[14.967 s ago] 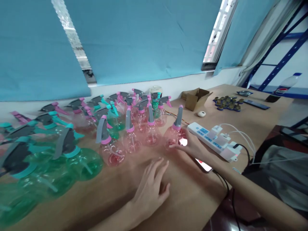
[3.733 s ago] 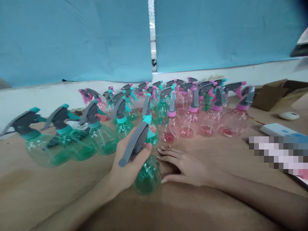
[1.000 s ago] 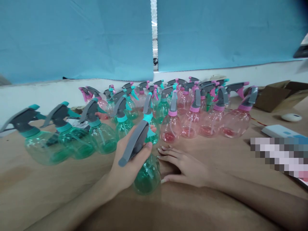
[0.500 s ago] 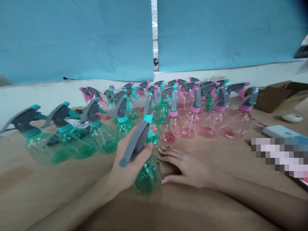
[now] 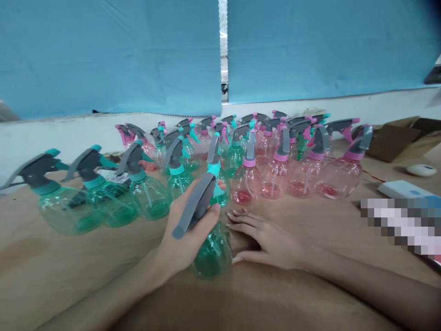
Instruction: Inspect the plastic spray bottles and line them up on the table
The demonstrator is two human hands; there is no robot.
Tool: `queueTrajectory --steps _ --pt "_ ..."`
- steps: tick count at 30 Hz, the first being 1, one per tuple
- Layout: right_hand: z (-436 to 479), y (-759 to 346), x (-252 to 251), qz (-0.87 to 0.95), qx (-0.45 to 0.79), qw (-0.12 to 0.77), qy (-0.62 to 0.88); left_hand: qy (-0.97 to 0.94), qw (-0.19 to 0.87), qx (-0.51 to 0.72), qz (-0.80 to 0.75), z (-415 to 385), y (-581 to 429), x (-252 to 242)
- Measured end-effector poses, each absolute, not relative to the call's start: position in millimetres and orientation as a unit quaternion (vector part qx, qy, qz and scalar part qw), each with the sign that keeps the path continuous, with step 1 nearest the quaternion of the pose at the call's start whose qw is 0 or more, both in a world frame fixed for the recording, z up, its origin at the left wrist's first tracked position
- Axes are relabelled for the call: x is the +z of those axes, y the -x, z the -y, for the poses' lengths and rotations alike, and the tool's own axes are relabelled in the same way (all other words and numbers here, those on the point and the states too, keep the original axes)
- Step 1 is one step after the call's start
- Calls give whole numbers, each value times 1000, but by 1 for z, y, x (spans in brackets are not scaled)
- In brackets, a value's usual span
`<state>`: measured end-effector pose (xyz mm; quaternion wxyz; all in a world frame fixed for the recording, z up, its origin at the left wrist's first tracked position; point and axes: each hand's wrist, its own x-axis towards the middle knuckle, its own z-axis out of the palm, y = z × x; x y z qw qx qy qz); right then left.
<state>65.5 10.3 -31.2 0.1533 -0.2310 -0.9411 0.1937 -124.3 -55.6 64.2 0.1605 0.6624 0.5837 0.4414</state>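
Observation:
My left hand [image 5: 189, 223] is wrapped round the neck of a green spray bottle [image 5: 212, 257] with a grey and turquoise trigger head, upright at the front of the table. The fingers hide its collar. My right hand [image 5: 270, 239] lies palm down on the tabletop, fingers stretched out, just right of that bottle. Behind the hands stands a front row of spray bottles: green ones [image 5: 149, 195] with turquoise collars on the left, pink ones [image 5: 274, 181] with pink collars on the right.
More pink and green spray bottles [image 5: 235, 154] crowd behind the front row. To the right are an open cardboard box [image 5: 392, 138], a white computer mouse [image 5: 421, 170] and a white-and-blue box [image 5: 403, 189]. Blue sheets [image 5: 110, 55] cover the wall behind the wooden table [image 5: 113, 257].
The view has shifted very slightly. Both hands and the held spray bottle stay where they were.

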Motion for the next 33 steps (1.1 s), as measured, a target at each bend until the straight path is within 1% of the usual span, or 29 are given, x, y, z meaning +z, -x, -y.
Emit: queueTrajectory --steps 5,10,14,20,28,33 --pt "-11 -66 -33 939 199 161 229 -673 162 447 -566 55 125 69" --pt "-11 -66 -33 940 198 155 229 -689 183 430 -554 56 126 72" --pt "-11 -66 -32 942 195 149 230 -689 186 439 -547 57 127 75" --pt "-11 -66 -34 942 192 149 231 -690 194 438 -543 58 130 70" --pt "-10 -66 -31 938 211 150 231 -670 149 442 -577 59 126 62" --pt "-11 -66 -33 939 208 146 233 -665 178 446 -572 58 126 63"
